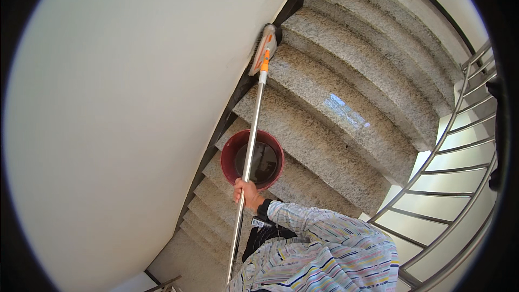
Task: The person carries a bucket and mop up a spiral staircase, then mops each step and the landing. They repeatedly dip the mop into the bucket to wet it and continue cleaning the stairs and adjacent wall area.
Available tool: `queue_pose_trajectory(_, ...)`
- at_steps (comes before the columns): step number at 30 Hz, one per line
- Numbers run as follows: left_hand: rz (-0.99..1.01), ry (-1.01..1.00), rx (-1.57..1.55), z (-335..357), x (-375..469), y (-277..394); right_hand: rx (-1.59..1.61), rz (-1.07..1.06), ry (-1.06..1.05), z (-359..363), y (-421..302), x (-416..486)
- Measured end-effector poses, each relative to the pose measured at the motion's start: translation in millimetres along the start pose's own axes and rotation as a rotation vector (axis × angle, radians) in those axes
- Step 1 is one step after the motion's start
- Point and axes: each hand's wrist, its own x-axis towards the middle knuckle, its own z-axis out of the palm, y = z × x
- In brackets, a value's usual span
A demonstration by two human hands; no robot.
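My right hand (246,194) is closed around the metal pole of a flat mop (252,142). An orange and white joint links the pole to the pale mop head (263,50), which lies along the dark skirting at the wall, beside the stair treads. Under the pole, a dark red bucket (224,158) holds murky water and stands on the stairs, just beyond my hand. The pole's lower end runs down beside my striped shirt. My left hand is out of view.
Speckled stone stairs (324,138) curve between a plain pale wall (121,101) on the left and a metal railing (440,146) on the right. Shiny light patches show on one tread. At the lower left lies a landing (174,255) with thin sticks near its edge.
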Motion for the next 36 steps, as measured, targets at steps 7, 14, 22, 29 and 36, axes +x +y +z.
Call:
queue_pose_trajectory(7, -0.053, 0.015, 0.018, -23, -13, -19, 0.026, -0.129, -0.161, -16, -68, 40)
queue_pose_trajectory(14, -0.208, -0.015, 0.074, -93, -70, -104, 0.190, -0.121, -0.158, 34, -36, 39)
queue_pose_trajectory(22, -0.452, 0.021, 0.579, -141, -188, -198, 0.119, 0.205, -0.062, 59, 94, -32)
queue_pose_trajectory(29, -0.317, 0.480, 0.665, -223, -217, -174, 0.132, 0.353, -0.008, 81, 121, -26)
queue_pose_trajectory(36, -0.219, 0.754, 0.630, -236, -199, -111, 0.271, 0.375, -0.104, 87, 91, -16)
